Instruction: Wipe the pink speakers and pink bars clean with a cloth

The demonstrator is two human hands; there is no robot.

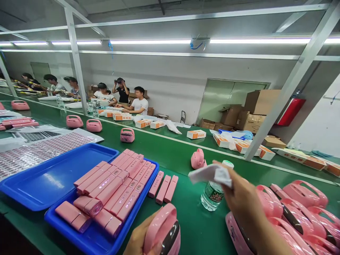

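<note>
Right at the near edge of the green assembly belt (pixel 191 226), the left hand (pixel 138 239) has its fingers curled around a pink plastic handled case (pixel 163 228), dark glossy panel facing up and to the right. Over to the right, the right hand (pixel 240 202) is raised above the belt, pinching a white cloth (pixel 209 173) between thumb and fingers. Just beneath that cloth stands a capped water bottle (pixel 211 196), and that's the danger spot: one careless swing of the wrist could knock it over and send it rolling along the belt. Toward the left, a blue tray (pixel 143 203) is packed with pink bars (pixel 114 187), stacked in layers, so a nudge to its rim could slide the top ones off. Three loose pink bars (pixel 163 189) lie just outside the tray, easy to sweep aside with an elbow. At the right edge, a heap of pink cases (pixel 300 219) leans together, and a hurried grab could topple it. That glossy panel could also pick up fingerprints from a tight grip.
</note>
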